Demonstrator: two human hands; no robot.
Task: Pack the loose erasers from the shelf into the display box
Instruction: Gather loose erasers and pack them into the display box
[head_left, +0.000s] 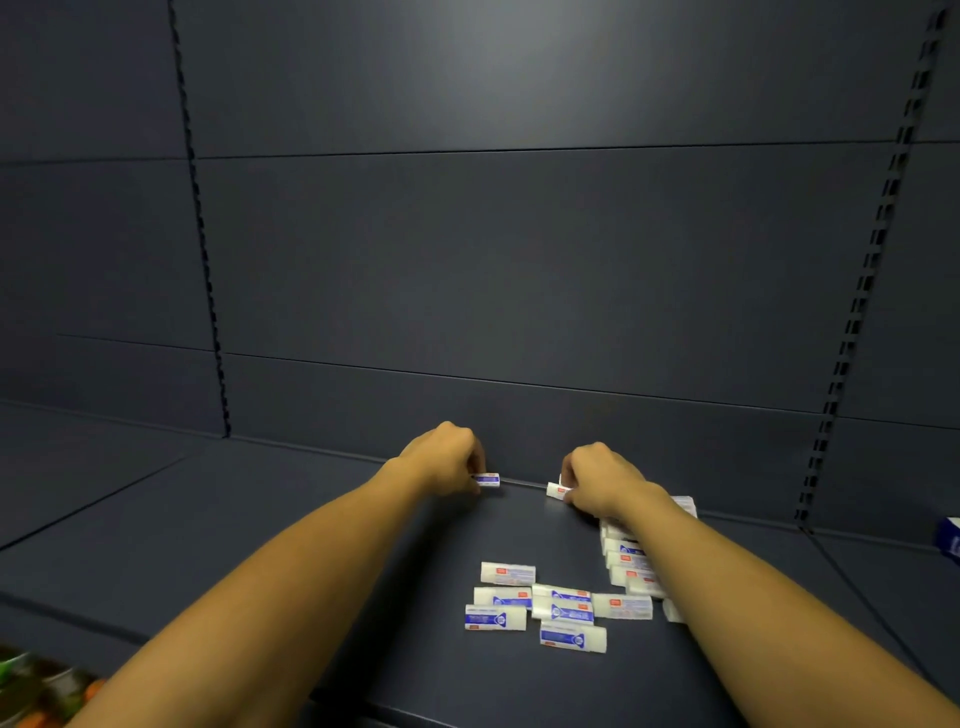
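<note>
Both my hands reach to the back of the dark shelf (260, 545). My left hand (447, 457) pinches a white eraser with a blue sleeve (488, 480) that sits on the shelf by the back wall. My right hand (597, 478) holds another white eraser (555, 490), its end sticking out to the left. Several loose erasers (550, 605) lie scattered nearer to me between my forearms. A row of erasers (631, 564) runs under my right forearm, partly hidden. A blue and white box (949, 538) shows at the right edge, mostly cut off.
The dark back panel (519, 260) rises right behind my hands, with slotted uprights (208, 291) at left and right. Blurred green and orange items (36, 691) show at the bottom left corner. The shelf surface extends to the left.
</note>
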